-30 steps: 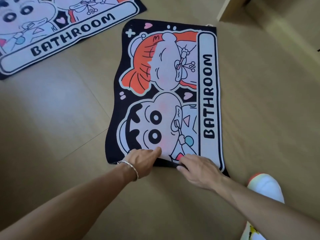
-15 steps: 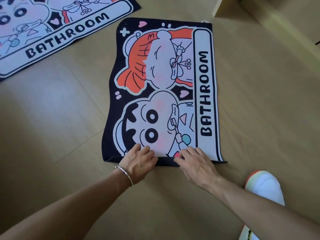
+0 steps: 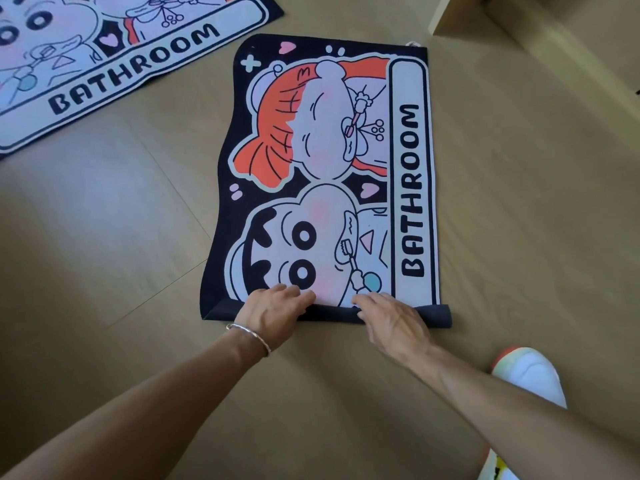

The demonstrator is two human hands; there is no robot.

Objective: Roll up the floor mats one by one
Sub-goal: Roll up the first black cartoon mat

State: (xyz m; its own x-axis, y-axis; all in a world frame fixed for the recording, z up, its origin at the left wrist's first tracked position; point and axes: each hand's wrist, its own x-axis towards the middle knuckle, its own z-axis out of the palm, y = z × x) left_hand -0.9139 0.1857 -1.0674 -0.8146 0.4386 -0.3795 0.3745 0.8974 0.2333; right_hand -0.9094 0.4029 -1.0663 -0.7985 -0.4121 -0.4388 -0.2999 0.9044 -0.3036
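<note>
Item: near mat [image 3: 329, 174], flat on the wooden floor [image 3: 104, 271], cartoon side up.
Change: its near edge, flat a second ago, now forms a short dark roll [image 3: 436, 315].
Left hand [image 3: 273, 311]: fingers spread, pressing the roll.
Right hand [image 3: 391, 320]: likewise, alongside.
Outstanding: most of this mat; second mat [image 3: 114, 64] untouched, far left.

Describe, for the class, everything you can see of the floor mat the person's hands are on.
The floor mat lies flat on the wooden floor, a soft-looking fabric with wavy black edges. It is printed with two cartoon faces, one orange-haired, and a white panel reading BATHROOM. Its near edge is turned into a short dark roll. The left hand and right hand press on that roll.
</note>
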